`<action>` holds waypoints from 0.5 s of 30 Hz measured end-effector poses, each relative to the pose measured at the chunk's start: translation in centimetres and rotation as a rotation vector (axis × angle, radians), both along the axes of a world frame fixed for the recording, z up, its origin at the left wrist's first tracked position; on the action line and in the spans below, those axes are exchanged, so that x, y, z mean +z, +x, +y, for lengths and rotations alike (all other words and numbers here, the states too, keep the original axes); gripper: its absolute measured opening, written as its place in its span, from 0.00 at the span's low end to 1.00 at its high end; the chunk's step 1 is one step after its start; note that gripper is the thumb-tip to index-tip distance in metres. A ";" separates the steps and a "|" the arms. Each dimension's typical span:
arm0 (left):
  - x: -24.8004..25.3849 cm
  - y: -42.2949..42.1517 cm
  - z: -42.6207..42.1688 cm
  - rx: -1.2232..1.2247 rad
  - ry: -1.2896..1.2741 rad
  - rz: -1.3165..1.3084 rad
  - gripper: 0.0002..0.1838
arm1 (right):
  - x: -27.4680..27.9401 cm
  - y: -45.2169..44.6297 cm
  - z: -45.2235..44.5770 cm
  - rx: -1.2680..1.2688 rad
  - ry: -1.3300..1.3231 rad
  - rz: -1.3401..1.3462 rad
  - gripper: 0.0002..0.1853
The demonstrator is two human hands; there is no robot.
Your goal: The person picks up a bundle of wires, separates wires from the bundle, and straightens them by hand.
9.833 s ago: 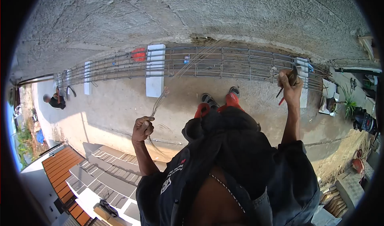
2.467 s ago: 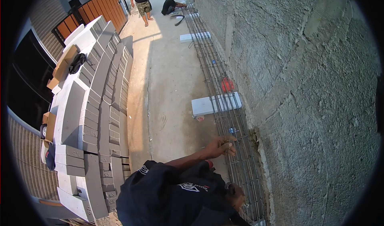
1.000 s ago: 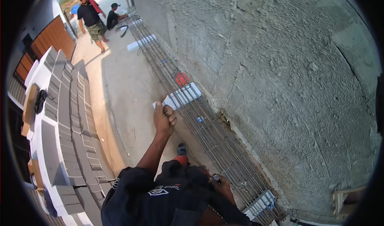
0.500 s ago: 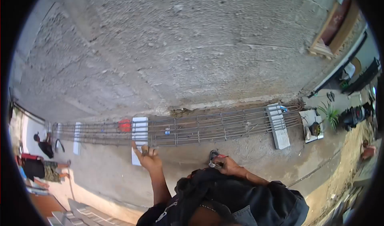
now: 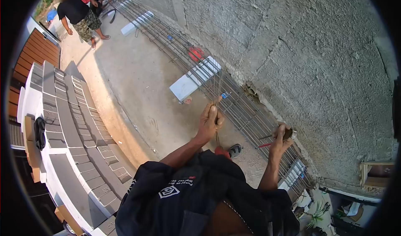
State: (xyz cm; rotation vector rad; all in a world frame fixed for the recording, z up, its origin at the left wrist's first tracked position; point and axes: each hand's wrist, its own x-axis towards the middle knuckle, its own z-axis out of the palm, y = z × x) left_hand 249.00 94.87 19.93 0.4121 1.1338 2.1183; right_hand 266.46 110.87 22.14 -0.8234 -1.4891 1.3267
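Observation:
A long cage of steel rebar (image 5: 246, 118) runs diagonally beside the wall, resting on pale blocks. My left hand (image 5: 210, 121) is closed around a bundle of thin wires (image 5: 216, 88) that stick out above and below the fist, in front of the cage. Over the cage's near part, my right hand (image 5: 279, 144) grips a hand tool with a red handle (image 5: 265, 145) and a silvery end (image 5: 294, 134). The fingers hide most of that tool, so its exact kind is unclear.
A white block (image 5: 184, 88) supports the cage's middle; a red object (image 5: 195, 53) lies beside it. Rough concrete wall (image 5: 309, 69) borders the right. Stacked grey blocks (image 5: 90, 152) fill the left. One person (image 5: 79, 15) stands far off; another (image 5: 97, 4) crouches by the cage's end.
The view has swung toward the cage's far end. My left hand, earlier with fingers partly spread, now grips the wire bundle. My right hand has moved from near my body out over the cage.

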 end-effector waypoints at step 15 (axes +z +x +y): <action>-2.5 -0.6 -7.3 0.140 -0.304 0.599 0.21 | 3.2 -14.2 -7.2 0.413 0.049 0.045 0.27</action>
